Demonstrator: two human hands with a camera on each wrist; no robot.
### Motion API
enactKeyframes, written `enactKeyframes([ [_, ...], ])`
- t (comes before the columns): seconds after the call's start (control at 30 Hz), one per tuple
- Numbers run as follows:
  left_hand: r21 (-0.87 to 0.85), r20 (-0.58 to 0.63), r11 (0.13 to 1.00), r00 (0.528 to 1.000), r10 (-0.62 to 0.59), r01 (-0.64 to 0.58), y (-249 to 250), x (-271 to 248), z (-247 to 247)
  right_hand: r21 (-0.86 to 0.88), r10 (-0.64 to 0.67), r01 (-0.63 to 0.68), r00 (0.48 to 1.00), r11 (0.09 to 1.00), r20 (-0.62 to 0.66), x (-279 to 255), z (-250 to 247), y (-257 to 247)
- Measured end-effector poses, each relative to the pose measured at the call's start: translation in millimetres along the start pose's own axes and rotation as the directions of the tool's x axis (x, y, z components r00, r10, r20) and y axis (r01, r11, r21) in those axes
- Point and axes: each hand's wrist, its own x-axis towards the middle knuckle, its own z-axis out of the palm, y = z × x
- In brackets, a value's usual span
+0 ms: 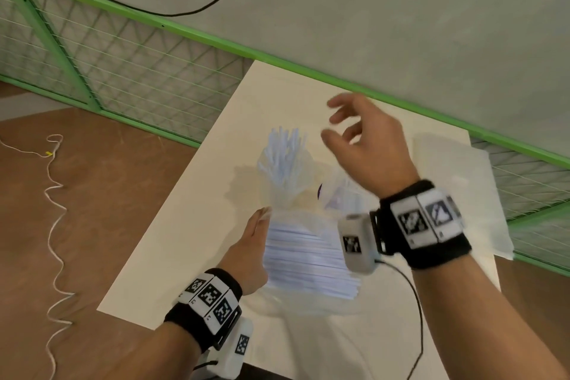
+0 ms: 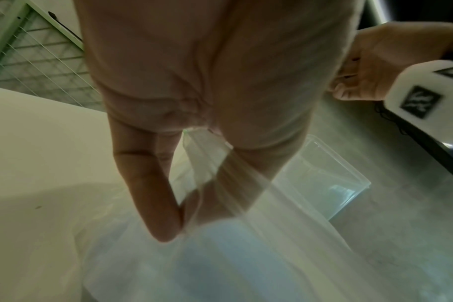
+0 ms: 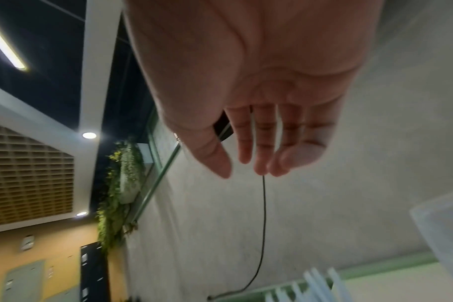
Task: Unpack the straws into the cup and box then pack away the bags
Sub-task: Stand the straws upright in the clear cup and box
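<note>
Left hand (image 1: pixel 250 251) pinching clear plastic bag of white straws (image 1: pixel 308 259) near front edge of cream table (image 1: pixel 191 210), right hand (image 1: pixel 367 145) spread, holding nothing, above clear cup of white straws (image 1: pixel 285 163).

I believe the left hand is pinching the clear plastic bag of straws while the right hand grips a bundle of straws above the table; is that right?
Not quite: the right hand grips nothing. The right wrist view shows its fingers straight and empty, raised in the air. The left hand does pinch the clear plastic bag of straws above the table.

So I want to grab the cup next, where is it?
Head view: the cup stands mid-table, full of straws, beyond the left hand.
</note>
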Motion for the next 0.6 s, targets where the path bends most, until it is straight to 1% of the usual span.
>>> enactKeyframes([
  [0.03, 0.003, -0.003, 1.0, 1.0, 0.004, -0.004, 1, 0, 0, 0.017, -0.05, 0.05, 0.998, 0.999, 0.025, -15, 4, 0],
  [0.07, 0.004, -0.003, 1.0, 1.0, 0.007, -0.007, 2, 0, 1, 0.025, -0.072, 0.07, 0.994, 0.997, 0.082, -32, 12, 3],
  [0.1, 0.002, 0.0, 1.0, 1.0, 0.009, -0.009, 4, 0, 1, 0.018, -0.064, 0.061, 0.984, 0.998, 0.165, -49, 22, 7],
  [0.13, -0.002, 0.004, 1.0, 1.0, 0.011, -0.011, 5, 0, 2, -0.012, -0.04, 0.045, 0.963, 0.999, 0.267, -66, 35, 15],
  [0.17, -0.006, 0.009, 1.0, 1.0, 0.013, -0.013, 6, 0, 3, -0.072, -0.007, 0.037, 0.925, 0.997, 0.381, -83, 49, 24],
  [0.2, -0.007, 0.012, 1.0, 1.0, 0.017, -0.017, 7, 1, 4, -0.15, 0.037, 0.041, 0.874, 0.988, 0.485, -99, 64, 34],
  [0.23, -0.002, 0.015, 1.0, 1.0, 0.026, -0.026, 7, 1, 5, -0.227, 0.088, 0.051, 0.821, 0.973, 0.564, -115, 78, 44],
  [0.27, 0.004, 0.02, 0.999, 0.999, 0.035, -0.035, 7, 1, 7, -0.287, 0.13, 0.068, 0.777, 0.956, 0.616, -129, 90, 53],
  [0.3, 0.005, 0.024, 0.999, 0.999, 0.041, -0.041, 6, 2, 8, -0.327, 0.153, 0.09, 0.748, 0.941, 0.646, -141, 101, 60],
  [0.33, 0.004, 0.023, 0.999, 0.999, 0.044, -0.044, 5, 2, 9, -0.357, 0.16, 0.116, 0.738, 0.927, 0.656, -151, 110, 65],
  [0.37, 0.005, 0.019, 0.999, 0.999, 0.048, -0.048, 4, 2, 10, -0.382, 0.162, 0.138, 0.739, 0.914, 0.654, -158, 117, 69],
  [0.5, 0.013, 0.001, 0.998, 0.998, 0.061, -0.061, 4, 0, 14, -0.457, 0.156, 0.181, 0.779, 0.871, 0.607, -171, 133, 76],
  [0.6, 0.007, -0.009, 0.998, 0.998, 0.07, -0.07, 4, -2, 16, -0.512, 0.17, 0.198, 0.793, 0.836, 0.585, -173, 137, 73],
])
